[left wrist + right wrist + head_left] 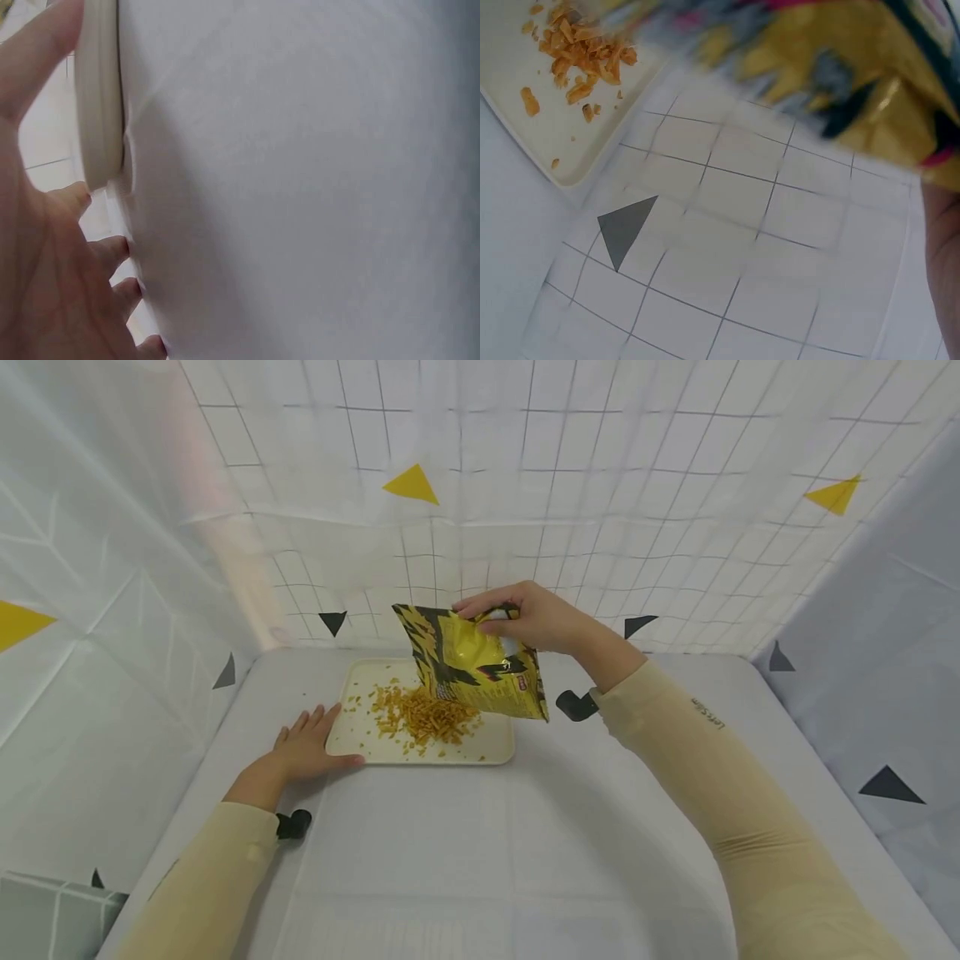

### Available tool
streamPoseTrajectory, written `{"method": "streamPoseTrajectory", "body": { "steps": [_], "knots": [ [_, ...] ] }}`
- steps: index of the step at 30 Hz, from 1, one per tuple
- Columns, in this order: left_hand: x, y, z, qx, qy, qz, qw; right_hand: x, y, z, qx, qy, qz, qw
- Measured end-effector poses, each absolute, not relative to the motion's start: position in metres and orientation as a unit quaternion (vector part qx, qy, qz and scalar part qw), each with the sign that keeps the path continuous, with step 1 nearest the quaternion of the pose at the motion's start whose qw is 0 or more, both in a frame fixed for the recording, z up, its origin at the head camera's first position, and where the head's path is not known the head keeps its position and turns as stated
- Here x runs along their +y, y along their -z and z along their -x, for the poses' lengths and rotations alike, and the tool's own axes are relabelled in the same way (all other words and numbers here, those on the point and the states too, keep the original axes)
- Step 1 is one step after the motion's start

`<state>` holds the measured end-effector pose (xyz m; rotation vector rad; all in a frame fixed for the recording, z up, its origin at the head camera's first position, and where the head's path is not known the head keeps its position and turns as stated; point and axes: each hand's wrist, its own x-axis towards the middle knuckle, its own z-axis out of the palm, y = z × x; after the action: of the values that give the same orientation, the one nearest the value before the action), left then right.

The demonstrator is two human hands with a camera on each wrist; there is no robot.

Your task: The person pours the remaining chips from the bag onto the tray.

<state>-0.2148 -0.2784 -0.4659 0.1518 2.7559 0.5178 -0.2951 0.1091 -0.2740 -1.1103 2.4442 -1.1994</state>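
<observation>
My right hand (pixel 536 618) pinches a yellow and black snack bag (pixel 480 664) by its upper edge, tilted over the right part of a cream tray (pixel 495 747). Orange-brown snack pieces (pixel 435 717) lie in a heap on the tray, with crumbs scattered around. The bag overlaps the back of the heap in the head view. My left hand (pixel 311 747) rests at the tray's left end, fingers spread and straight, thumb along the front corner. In the left wrist view the thumb touches the tray rim (pixel 97 97). The right wrist view shows the bag's printed side (pixel 817 67) close up.
The tray stands on a table with a white cloth (pixel 420 843). White sheeting with a grid pattern (pixel 495 493) rises behind it, and further sheets hang at both sides. Black and yellow triangles (pixel 412 485) mark the sheets. Each wrist carries a small black camera (pixel 576 705).
</observation>
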Motion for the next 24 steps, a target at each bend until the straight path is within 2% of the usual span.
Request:
{"method": "streamPoseTrajectory", "body": {
  "steps": [16, 24],
  "knots": [
    [-0.2793, 0.4653, 0.2144, 0.968, -0.179, -0.056, 0.168, 0.1074, 0.2704, 0.2951, 0.836, 0.402, 0.355, 0.118],
    [-0.2792, 0.4661, 0.2157, 0.967, -0.182, -0.053, 0.172, 0.1054, 0.2677, 0.2936, 0.823, 0.409, 0.376, 0.117]
  ]
}}
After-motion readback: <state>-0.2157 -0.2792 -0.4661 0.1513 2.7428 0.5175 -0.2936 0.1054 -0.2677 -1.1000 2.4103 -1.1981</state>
